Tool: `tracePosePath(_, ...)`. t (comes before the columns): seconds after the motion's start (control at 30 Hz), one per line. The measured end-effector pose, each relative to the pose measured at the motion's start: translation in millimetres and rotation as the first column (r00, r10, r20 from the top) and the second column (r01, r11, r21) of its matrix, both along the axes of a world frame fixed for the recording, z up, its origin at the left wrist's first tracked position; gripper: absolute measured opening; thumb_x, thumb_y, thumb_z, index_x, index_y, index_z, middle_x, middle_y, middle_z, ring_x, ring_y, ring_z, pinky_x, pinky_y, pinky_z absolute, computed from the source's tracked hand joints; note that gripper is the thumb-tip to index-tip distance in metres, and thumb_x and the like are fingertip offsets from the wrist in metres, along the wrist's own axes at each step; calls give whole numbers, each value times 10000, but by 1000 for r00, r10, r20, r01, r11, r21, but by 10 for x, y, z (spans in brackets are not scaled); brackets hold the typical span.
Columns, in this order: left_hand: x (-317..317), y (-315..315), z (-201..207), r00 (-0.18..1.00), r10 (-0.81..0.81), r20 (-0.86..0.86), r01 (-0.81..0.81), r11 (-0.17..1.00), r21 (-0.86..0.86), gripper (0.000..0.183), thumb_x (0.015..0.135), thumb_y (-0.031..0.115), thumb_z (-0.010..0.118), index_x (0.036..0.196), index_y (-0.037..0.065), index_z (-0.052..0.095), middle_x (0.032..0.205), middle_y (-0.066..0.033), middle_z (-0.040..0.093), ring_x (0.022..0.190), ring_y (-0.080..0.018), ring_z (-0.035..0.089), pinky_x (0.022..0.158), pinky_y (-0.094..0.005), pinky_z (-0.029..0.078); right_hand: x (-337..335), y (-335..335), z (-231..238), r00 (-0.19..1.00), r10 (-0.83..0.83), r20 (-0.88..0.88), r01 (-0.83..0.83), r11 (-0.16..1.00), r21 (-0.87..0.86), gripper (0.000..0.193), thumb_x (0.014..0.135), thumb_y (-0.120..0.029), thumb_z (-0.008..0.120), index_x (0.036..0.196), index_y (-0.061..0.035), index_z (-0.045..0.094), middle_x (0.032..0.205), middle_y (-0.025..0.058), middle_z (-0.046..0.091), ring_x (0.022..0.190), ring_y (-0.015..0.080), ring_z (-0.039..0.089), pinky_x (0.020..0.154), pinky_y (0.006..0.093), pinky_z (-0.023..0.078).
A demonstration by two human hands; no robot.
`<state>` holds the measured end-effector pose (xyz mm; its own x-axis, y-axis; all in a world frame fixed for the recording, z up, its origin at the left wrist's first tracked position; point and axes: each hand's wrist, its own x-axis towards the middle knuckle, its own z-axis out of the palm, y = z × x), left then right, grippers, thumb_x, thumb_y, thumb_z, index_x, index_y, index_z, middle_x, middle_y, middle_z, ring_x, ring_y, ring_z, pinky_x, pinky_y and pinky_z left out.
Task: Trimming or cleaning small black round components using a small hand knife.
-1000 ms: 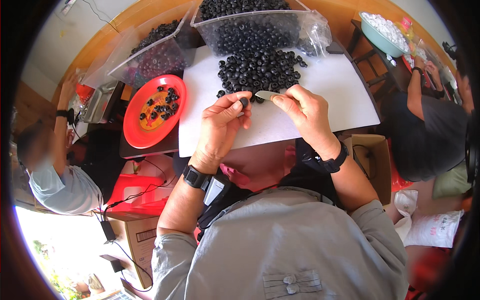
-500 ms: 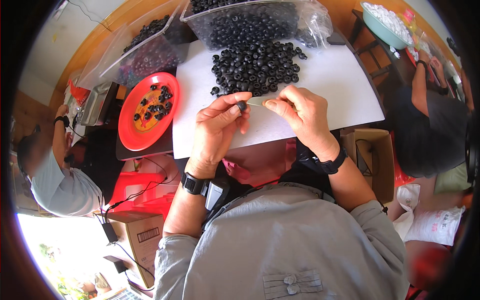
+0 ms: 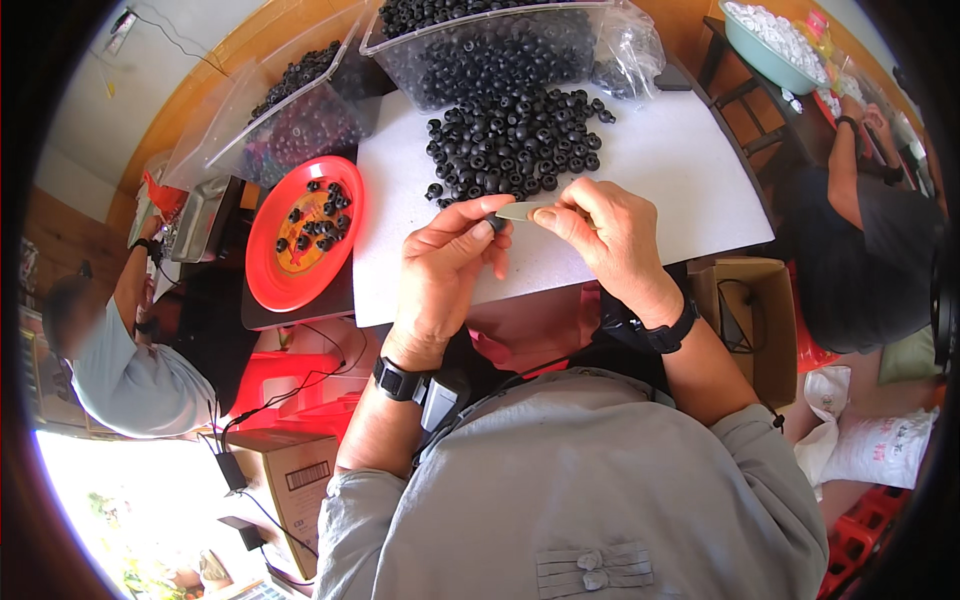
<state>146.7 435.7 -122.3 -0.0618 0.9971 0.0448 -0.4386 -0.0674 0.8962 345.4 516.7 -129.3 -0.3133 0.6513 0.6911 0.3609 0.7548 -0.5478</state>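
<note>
Between the thumb and fingers of my left hand (image 3: 440, 270) is a small round black piece (image 3: 496, 225), partly hidden by the fingertips. My right hand (image 3: 618, 238) pinches a small knife with a short pale blade (image 3: 517, 211). The blade's tip rests against the black piece or just beside it; I cannot tell which. Most of the knife's handle is hidden in my grip. Just beyond both hands, a pile of similar black pieces with holes (image 3: 510, 140) lies on the white table covering (image 3: 680, 190). To the left, a red plate (image 3: 262, 270) holds several black pieces.
Clear tubs stand at the back: one middle tub (image 3: 480, 60) and one left tub (image 3: 290, 125), both full of black pieces. A clear plastic bag (image 3: 630, 55) sits beside them. An open cardboard box (image 3: 765, 330) is near my right forearm. People sit at both sides.
The blade has moved left, from apart to the top of the black piece, and the piece has tilted in my left fingers. The whole view has shifted slightly.
</note>
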Motion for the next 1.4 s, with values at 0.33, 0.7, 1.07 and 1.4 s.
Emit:
tracePosePath(0.33,38,46,-69,1000,-13,27,12,999,47,323,1048,48,599,1339,-85,643,1066,-154,704,919,-211,658,721,-326,547,-20,32,3,1000,1,-25,-2,1000,-23,367,926,-349,792,734,-90,617,597,71,591,549,261,595,509,397,439)
tracePosePath(0.7,-16,45,-130,998,-9,59,5,998,68,334,1053,29,576,1362,-81,636,1077,-166,690,906,-230,650,729,-330,545,-78,42,-47,999,-45,5,45,999,-5,369,929,-350,788,732,-92,614,601,70,591,553,266,599,514,404,445)
tracePosePath(1.07,-19,33,-159,999,15,41,-18,997,70,319,1049,20,571,1344,-72,653,1060,-174,689,882,-234,644,749,-335,543,-93,42,-64,1000,16,-5,-15,999,30,365,919,-334,792,731,-91,595,607,74,569,571,272,583,526,413,438)
tracePosePath(1.4,-68,37,-218,997,-15,73,11,998,56,297,1055,15,585,1331,-47,673,1100,-115,689,903,-194,657,773,-330,551,-2,4,-45,975,213,58,-218,971,97,366,890,-290,825,687,-89,595,621,56,572,604,262,573,551,400,433)
